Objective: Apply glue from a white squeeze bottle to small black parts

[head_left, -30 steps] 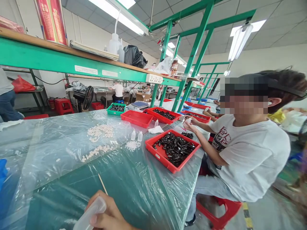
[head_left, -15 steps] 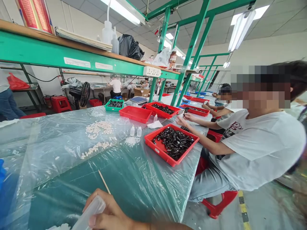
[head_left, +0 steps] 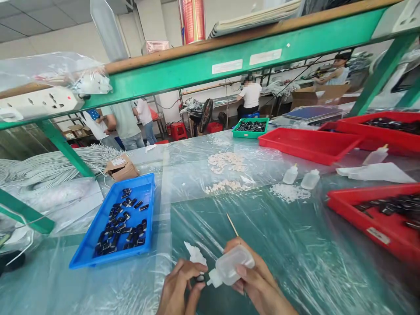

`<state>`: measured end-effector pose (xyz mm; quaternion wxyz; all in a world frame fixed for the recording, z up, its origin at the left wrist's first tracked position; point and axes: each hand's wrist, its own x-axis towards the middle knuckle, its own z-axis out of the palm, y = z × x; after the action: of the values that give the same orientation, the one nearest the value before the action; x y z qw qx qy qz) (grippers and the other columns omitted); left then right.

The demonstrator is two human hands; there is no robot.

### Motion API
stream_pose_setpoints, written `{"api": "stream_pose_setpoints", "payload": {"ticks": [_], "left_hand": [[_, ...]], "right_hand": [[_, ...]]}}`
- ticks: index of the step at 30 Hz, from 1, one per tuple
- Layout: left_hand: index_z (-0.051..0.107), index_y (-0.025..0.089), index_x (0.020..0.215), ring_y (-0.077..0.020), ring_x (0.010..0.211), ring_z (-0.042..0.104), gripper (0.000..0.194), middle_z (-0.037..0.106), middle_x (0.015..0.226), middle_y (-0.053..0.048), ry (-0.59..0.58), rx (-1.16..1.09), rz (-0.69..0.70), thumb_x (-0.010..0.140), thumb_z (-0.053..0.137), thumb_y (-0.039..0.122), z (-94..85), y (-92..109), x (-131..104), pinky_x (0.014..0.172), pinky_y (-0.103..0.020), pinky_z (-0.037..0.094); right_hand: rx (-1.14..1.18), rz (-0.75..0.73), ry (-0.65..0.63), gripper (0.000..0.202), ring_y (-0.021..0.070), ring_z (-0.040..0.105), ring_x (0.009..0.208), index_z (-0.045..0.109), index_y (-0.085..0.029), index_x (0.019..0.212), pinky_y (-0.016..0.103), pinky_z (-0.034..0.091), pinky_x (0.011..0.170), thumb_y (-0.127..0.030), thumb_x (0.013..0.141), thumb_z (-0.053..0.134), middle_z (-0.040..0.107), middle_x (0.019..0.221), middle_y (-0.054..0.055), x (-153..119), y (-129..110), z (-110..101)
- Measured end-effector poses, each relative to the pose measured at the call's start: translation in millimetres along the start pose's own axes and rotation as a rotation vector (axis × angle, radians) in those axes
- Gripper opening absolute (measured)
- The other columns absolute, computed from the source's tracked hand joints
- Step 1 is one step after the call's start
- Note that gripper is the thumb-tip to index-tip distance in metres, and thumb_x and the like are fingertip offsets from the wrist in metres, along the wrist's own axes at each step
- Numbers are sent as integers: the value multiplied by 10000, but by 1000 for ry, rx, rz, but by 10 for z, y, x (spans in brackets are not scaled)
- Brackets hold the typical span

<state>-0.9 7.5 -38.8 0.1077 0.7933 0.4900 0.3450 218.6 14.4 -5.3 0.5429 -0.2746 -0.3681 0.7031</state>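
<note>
My left hand (head_left: 180, 288) pinches a small black cylindrical part (head_left: 200, 278) by its sides, with a pale end showing. In my right hand (head_left: 256, 278) is a translucent squeeze bottle (head_left: 234, 264), tilted so its nozzle points at the part. Whether the nozzle touches it, I cannot tell. A thin wooden stick (head_left: 232, 224) pokes up from behind the right fingers. A crumpled white tissue (head_left: 195, 253) lies just beyond the left fingertips. To the left, a blue tray (head_left: 78, 258) holds many similar black parts.
Small pale pieces (head_left: 226, 162) and white granules (head_left: 288, 192) lie on the plastic-covered table. Two small bottles (head_left: 310, 179) stand near them. A red tray (head_left: 357, 227) of black parts is at right. A green shelf beam (head_left: 183, 72) crosses above.
My view has turned left, bringing the blue tray into sight. My left hand has come into view with the black part, close to the nozzle of the bottle in my right hand.
</note>
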Motion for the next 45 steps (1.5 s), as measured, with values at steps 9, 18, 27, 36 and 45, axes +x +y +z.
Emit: {"api": "stream_pose_setpoints", "payload": {"ticks": [9, 18, 27, 36, 45], "left_hand": [[619, 349, 956, -177, 599, 703, 94, 727, 830, 10, 54, -122, 175, 921, 544, 393, 103, -143, 6, 420, -205, 543], [629, 332, 818, -148, 452, 645, 77, 690, 687, 27, 34, -61, 180, 873, 610, 382, 91, -149, 59, 349, -188, 498], [636, 333, 810, -145, 399, 623, 111, 698, 637, 32, 43, -89, 165, 860, 609, 428, 146, -220, 55, 327, -183, 493], [653, 341, 802, -181, 517, 677, 130, 718, 724, 13, 5, -98, 134, 883, 593, 424, 97, -185, 33, 397, -229, 536], [641, 323, 842, -176, 628, 677, 151, 703, 816, 10, -27, -111, 4, 916, 555, 423, 21, 3, -31, 484, -225, 528]], "right_hand": [[-41, -17, -5, 319, 80, 367, 432, 605, -260, 785, 188, 342, 415, -519, 635, 718, 472, 536, -50, 6, -41, 37], [-41, -8, -12, 334, 88, 364, 443, 590, -267, 828, 199, 331, 427, -531, 652, 694, 475, 547, -47, -25, -4, -8], [-6, -19, -20, 307, 90, 374, 456, 588, -274, 836, 198, 336, 438, -507, 666, 697, 488, 559, -47, 3, -9, -17], [-29, -10, -19, 315, 91, 384, 462, 587, -270, 851, 204, 337, 449, -514, 679, 687, 502, 576, -42, -19, 12, -35], [-37, -43, -9, 307, 88, 385, 440, 597, -250, 836, 198, 336, 416, -498, 679, 690, 480, 558, -47, 2, 26, -26]]}}
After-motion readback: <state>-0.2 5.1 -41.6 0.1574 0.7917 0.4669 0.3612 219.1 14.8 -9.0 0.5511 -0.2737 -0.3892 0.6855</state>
